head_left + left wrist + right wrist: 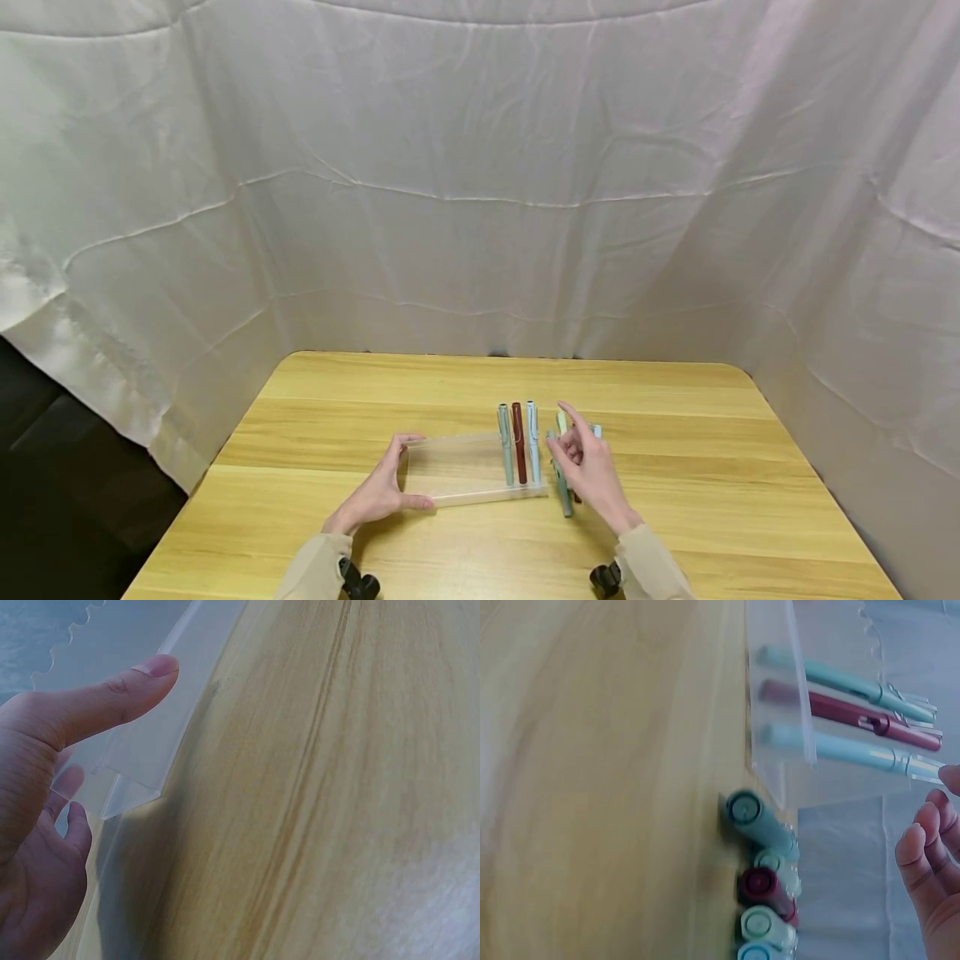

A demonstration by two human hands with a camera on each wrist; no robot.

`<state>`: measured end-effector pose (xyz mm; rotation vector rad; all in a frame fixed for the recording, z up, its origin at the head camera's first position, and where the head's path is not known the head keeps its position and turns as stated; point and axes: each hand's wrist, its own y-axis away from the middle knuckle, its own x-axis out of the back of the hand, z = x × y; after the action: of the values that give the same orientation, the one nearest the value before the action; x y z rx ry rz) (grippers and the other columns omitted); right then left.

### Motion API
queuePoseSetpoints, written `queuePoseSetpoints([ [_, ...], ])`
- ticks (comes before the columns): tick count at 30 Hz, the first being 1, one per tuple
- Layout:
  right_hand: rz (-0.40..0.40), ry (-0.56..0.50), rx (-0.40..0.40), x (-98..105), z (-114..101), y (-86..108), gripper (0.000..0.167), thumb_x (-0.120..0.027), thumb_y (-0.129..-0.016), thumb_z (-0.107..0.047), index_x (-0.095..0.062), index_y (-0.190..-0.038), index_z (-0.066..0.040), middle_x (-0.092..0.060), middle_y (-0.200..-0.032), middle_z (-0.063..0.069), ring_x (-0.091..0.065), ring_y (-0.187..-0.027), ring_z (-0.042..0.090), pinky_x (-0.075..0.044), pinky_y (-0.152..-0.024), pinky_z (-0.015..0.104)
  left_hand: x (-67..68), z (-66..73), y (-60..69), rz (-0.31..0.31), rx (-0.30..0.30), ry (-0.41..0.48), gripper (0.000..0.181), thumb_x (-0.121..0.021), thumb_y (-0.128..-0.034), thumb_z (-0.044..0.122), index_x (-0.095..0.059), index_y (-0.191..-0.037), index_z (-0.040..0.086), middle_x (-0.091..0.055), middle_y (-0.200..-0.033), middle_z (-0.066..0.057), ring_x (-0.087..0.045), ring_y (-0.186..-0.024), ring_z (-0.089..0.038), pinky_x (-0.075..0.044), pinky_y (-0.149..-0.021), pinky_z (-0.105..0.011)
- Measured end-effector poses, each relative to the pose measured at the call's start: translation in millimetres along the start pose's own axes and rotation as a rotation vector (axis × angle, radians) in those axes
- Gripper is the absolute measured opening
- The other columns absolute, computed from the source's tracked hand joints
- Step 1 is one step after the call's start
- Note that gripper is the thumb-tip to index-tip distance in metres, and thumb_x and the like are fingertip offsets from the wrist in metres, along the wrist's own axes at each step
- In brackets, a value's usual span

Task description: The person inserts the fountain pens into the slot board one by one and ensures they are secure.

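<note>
My left hand [382, 492] grips the left end of a clear plastic pen rack [457, 467], thumb along the front lip and fingers behind. Three capped pens lie side by side at the rack's right end: a grey-green pen [506, 446], a dark red pen [519, 442] and a light blue pen [533, 442]. Right of the rack, my right hand [592, 467] hovers over several loose pens, its fingers loosely bent and holding nothing. Among those, a dark green pen [761, 821] lies nearest the rack, beside a dark red one [765, 885] and a pale green one [761, 922].
The rack's notched edge [56, 649] shows in the left wrist view. The wooden table [315, 417] has rounded back corners. Pale curtains [480, 250] hang behind it and at both sides.
</note>
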<state>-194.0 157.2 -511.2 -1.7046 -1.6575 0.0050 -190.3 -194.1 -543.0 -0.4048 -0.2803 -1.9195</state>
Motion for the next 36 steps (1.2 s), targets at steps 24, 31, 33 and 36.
queuePoseSetpoints([
  [24, 0.001, -0.018, -0.340, 29.3, 25.8, 6.9, 0.055, -0.066, -0.094, -0.005, -0.045, -0.145, -0.002, -0.065, -0.090, 0.014, -0.056, -0.067, 0.001, -0.053, -0.060, 0.016, -0.5, -1.4, -0.2, 0.009, -0.011, 0.004, 0.103, -0.093, -0.0663, 0.020, -0.029, -0.146, 0.009, -0.025, -0.160, -0.023, -0.012, -0.153, -0.050, -0.009, -0.127, -0.064],
  [31, -0.066, -0.040, -0.392, 38.9, 33.9, 7.8, 0.055, -0.064, -0.096, -0.005, -0.043, -0.146, 0.001, -0.062, -0.093, 0.015, -0.057, -0.065, 0.003, -0.053, -0.056, 0.017, -0.2, -2.1, -0.5, 0.004, -0.023, 0.000, 0.102, -0.093, -0.0676, 0.020, -0.029, -0.146, 0.009, -0.026, -0.159, -0.022, -0.013, -0.154, -0.049, -0.010, -0.127, -0.063],
  [33, -0.088, -0.040, -0.420, 41.1, 36.3, 7.6, 0.055, -0.063, -0.096, -0.005, -0.042, -0.147, 0.000, -0.061, -0.095, 0.015, -0.057, -0.065, 0.004, -0.053, -0.056, 0.017, -0.2, -2.3, -0.6, 0.005, -0.021, 0.000, 0.102, -0.093, -0.0675, 0.020, -0.029, -0.146, 0.009, -0.026, -0.159, -0.022, -0.013, -0.154, -0.049, -0.010, -0.127, -0.063],
  [36, -0.118, -0.023, -0.464, 44.3, 38.9, 7.4, 0.057, -0.062, -0.097, -0.006, -0.039, -0.149, -0.002, -0.061, -0.098, 0.015, -0.057, -0.067, 0.006, -0.053, -0.055, 0.018, -0.8, -2.6, -0.4, 0.010, -0.014, 0.001, 0.102, -0.093, -0.0668, 0.020, -0.029, -0.146, 0.009, -0.025, -0.160, -0.023, -0.013, -0.153, -0.050, -0.010, -0.127, -0.064],
])
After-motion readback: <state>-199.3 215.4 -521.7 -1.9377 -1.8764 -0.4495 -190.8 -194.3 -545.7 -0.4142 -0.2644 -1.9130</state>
